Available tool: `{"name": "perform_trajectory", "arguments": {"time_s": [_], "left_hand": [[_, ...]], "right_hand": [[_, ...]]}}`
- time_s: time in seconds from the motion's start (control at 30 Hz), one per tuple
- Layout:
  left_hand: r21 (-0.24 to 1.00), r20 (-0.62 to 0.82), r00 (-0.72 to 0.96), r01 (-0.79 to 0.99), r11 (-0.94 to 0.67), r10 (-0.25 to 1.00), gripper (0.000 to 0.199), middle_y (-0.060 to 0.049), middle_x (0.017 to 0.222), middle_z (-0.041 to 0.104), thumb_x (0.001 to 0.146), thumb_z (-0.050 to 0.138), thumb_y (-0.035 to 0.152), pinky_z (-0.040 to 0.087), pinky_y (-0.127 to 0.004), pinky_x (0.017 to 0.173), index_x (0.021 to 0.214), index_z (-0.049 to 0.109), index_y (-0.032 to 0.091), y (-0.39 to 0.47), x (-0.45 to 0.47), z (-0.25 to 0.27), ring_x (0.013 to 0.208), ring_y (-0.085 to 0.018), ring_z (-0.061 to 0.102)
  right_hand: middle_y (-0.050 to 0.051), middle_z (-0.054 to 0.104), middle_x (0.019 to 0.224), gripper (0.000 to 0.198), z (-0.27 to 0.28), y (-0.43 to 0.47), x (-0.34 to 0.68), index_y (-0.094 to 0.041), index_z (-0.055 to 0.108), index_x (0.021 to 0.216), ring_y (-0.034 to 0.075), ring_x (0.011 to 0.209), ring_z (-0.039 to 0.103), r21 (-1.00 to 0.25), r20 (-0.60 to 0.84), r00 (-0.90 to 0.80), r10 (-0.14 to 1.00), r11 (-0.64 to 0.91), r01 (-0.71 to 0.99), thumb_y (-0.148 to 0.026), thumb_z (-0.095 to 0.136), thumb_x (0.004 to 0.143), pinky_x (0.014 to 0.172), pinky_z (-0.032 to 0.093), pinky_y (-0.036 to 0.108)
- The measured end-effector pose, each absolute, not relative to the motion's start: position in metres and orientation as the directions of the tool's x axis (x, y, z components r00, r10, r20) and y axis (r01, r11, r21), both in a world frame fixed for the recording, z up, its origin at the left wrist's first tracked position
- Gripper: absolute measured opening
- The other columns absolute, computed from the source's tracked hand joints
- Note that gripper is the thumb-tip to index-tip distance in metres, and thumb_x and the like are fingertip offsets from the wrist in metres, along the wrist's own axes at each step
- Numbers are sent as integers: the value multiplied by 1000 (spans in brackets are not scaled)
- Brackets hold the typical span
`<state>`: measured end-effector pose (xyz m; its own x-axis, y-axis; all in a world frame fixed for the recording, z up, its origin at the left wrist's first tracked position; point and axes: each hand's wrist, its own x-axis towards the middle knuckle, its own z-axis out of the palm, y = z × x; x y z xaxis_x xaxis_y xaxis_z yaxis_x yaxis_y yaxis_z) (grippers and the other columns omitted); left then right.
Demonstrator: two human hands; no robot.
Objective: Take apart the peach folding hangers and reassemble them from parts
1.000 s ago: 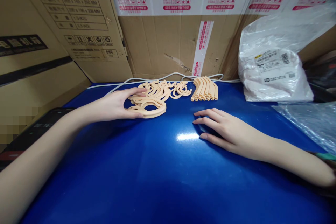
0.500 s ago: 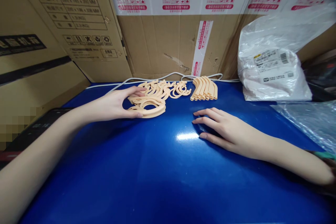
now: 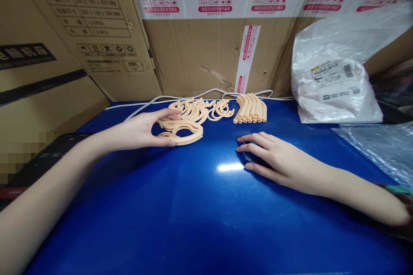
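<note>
Your left hand (image 3: 138, 131) pinches the nearest beige curved pieces (image 3: 190, 139), far and left of centre on the desk (image 3: 206, 219). Gripping seems the present step; the next move probably calls for even pressure. Your right hand (image 3: 277, 157) is loosely spread, holding nothing. The pieces look smooth and stacked.
</note>
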<state>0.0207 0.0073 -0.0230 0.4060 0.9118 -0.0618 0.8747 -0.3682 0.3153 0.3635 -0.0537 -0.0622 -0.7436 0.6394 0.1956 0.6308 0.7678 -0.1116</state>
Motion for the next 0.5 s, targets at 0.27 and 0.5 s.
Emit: {"name": "perform_trajectory", "arguments": {"time_s": [0.27,0.5], "left_hand": [[306,-61,415,873,-379,908,88,-3,149,44,70,65,67,34,-38,112,144,36,29,7,20,-22,132,-27,45],[309,-59,424,869,-387,904,87,-3,149,43,70,65,66,33,-38,113,144,37,29,7,20,-22,133,-26,45]], "right_hand": [[12,53,130,35,-62,-54,363,-19,56,122,24,113,53,-97,190,-746,638,769,632,-40,41,98,96,46,43],[12,53,130,35,-62,-53,364,-20,56,123,24,114,53,-110,193,-747,637,770,628,-39,42,98,95,46,44]]}}
